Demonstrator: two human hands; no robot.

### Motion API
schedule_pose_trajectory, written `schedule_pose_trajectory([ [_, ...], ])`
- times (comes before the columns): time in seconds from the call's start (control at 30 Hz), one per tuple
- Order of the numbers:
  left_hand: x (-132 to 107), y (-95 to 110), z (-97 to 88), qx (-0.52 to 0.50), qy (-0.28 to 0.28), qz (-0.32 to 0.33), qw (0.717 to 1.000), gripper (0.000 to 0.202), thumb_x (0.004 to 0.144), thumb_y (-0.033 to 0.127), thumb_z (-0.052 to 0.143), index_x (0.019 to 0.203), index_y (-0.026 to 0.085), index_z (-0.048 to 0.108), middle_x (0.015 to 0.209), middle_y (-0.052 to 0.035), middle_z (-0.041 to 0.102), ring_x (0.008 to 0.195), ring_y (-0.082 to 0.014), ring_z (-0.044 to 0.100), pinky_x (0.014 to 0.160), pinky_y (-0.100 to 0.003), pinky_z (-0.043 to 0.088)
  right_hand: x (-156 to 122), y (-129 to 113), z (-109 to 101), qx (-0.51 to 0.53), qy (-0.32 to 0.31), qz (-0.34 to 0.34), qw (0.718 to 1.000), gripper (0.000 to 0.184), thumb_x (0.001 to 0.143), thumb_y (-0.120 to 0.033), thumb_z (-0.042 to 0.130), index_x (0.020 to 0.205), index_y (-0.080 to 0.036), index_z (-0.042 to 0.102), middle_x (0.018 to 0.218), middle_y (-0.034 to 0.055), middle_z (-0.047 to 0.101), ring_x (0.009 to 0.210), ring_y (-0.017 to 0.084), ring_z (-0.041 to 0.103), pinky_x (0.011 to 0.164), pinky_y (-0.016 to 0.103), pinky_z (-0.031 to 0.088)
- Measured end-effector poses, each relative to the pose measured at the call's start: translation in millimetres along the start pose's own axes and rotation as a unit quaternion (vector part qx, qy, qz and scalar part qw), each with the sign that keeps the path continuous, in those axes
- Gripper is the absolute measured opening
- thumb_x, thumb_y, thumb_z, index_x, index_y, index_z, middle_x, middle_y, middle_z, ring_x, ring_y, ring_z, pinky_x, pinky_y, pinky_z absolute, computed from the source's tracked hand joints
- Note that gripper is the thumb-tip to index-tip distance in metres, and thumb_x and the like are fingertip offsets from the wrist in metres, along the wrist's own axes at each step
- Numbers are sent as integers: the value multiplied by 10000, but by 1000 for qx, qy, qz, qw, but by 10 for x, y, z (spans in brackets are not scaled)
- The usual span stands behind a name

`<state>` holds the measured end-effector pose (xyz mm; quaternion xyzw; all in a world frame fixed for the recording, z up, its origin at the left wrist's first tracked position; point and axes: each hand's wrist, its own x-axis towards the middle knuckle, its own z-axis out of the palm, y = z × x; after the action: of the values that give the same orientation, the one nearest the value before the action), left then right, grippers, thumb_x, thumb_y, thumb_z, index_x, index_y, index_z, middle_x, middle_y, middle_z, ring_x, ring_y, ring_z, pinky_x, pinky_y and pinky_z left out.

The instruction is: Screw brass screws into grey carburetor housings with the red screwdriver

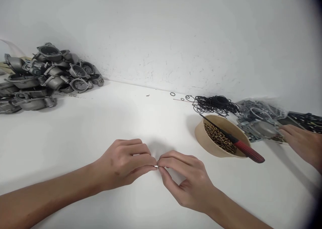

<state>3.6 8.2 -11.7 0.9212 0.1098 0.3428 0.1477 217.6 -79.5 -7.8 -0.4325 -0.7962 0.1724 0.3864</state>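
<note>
Between the fingertips of both my hands is a tiny shiny metal piece (pixel 156 166), mostly covered by the fingers; its kind cannot be made out. My left hand (pixel 127 162) pinches it from the left, thumb below and fingers above. From the other side my right hand (pixel 187 177) pinches too, its fingertips touching those of the left. Both hands are just above the white table (pixel 83 148). To the right of them stands a tan bowl (pixel 201 140) full of small brass-coloured screw-like parts (pixel 221 140). A screwdriver (pixel 245 150) with a red and black handle lies across its rim.
Grey metal bowl-shaped castings (pixel 54 83) are heaped at the back left. Black rubber rings (pixel 213 104) lie tangled by the wall, with a few loose ones nearby. At the right, another person's hand (pixel 303 143) touches a grey metal part (pixel 264 129) near clear plastic bags (pixel 266 108).
</note>
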Motion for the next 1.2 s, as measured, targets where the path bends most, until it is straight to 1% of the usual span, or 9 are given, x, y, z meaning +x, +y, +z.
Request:
schedule_pose_trajectory([
  [0.27, 8, 4, -4, -8, 7, -1, 1000, 26, 959, 184, 657, 962, 188, 682, 768, -5, 690, 655, -118, 601, 587, -232, 474, 14, -15, -17, -7, -4, -1, 1000, 190, 906, -55, 555, 978, -216, 627, 822, 30, 673, 645, 135, 577, 574, 269, 466],
  [0.43, 12, 12, -14, -11, 7, -9, 1000, 63, 976, 187, 626, 956, 194, 686, 759, -8, 688, 653, -119, 604, 593, -230, 483, 25, -19, -15, 1, 2, 2, 1000, 206, 907, -54, 550, 984, -223, 639, 819, 31, 676, 645, 140, 575, 573, 270, 467],
  [0.57, 25, 23, -19, -14, 10, -12, 1000, 72, 970, 169, 626, 933, 185, 686, 754, -4, 692, 645, -115, 604, 581, -228, 480, 31, -25, -17, 54, 13, 42, 998, 164, 923, -77, 559, 958, -212, 646, 796, 21, 665, 644, 129, 573, 578, 261, 467],
  [0.67, 39, 32, -22, -11, 18, -11, 1000, 60, 952, 151, 648, 914, 177, 686, 751, -4, 701, 639, -114, 612, 565, -226, 472, 33, -34, -32, 93, 8, 91, 991, 131, 947, -123, 565, 893, -209, 649, 749, 6, 649, 640, 117, 565, 592, 247, 472],
  [0.73, 48, 36, -23, -11, 22, -9, 1000, 53, 945, 149, 659, 908, 175, 687, 749, -6, 705, 636, -114, 612, 560, -226, 472, 34, -37, -41, 107, 1, 112, 988, 137, 954, -150, 570, 859, -207, 650, 727, 1, 645, 636, 113, 566, 592, 242, 474],
  [1.03, 59, 46, -11, -5, 35, -4, 999, 105, 953, 129, 627, 890, 185, 689, 703, 1, 675, 583, -110, 595, 528, -222, 462, 38, -30, -44, 135, -13, 151, 979, 126, 936, -189, 614, 824, -203, 672, 697, 2, 651, 611, 114, 562, 566, 237, 476],
  [1.2, 55, 42, -11, -5, 38, -1, 999, 105, 956, 136, 626, 894, 193, 689, 706, -1, 682, 580, -106, 596, 518, -215, 454, 28, -20, -52, 148, -16, 166, 975, 101, 923, -180, 632, 843, -208, 687, 729, -2, 674, 644, 111, 589, 587, 226, 486],
])
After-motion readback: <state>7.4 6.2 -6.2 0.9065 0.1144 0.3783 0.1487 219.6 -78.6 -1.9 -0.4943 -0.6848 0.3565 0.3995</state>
